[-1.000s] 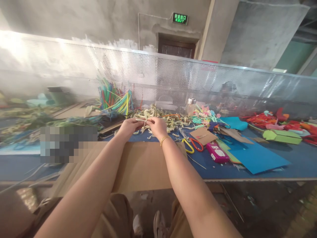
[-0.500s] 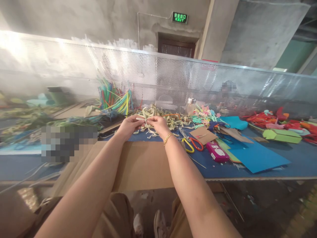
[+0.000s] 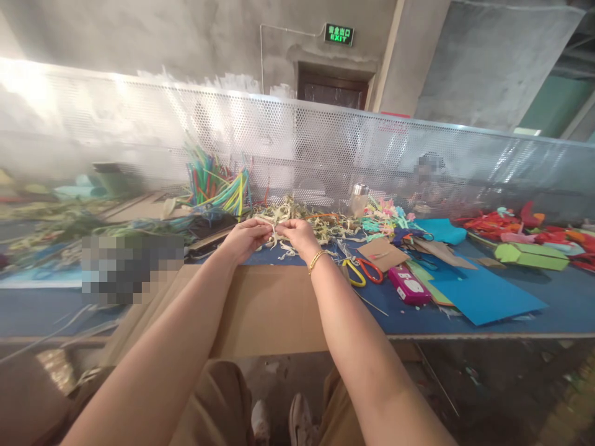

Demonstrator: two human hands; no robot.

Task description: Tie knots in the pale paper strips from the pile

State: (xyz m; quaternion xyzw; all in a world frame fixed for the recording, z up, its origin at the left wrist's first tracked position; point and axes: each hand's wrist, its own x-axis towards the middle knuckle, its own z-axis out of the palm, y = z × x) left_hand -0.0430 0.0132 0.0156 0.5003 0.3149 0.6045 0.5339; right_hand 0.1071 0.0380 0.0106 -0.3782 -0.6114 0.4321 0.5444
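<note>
Both hands meet at 12 o'clock over the cardboard sheet (image 3: 264,310): left hand (image 3: 246,238) and right hand (image 3: 300,236) each pinch one pale straw strip (image 3: 274,234), scissors (image 3: 362,271) lying at 3 o'clock of them

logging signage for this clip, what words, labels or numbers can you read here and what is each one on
"EXIT": on the green lit exit sign on the wall above the dark doorway; the characters above that word are too small to read.
The pink box on the blue table bears white marks, too blurred to read.
Nothing else is legible.
</note>
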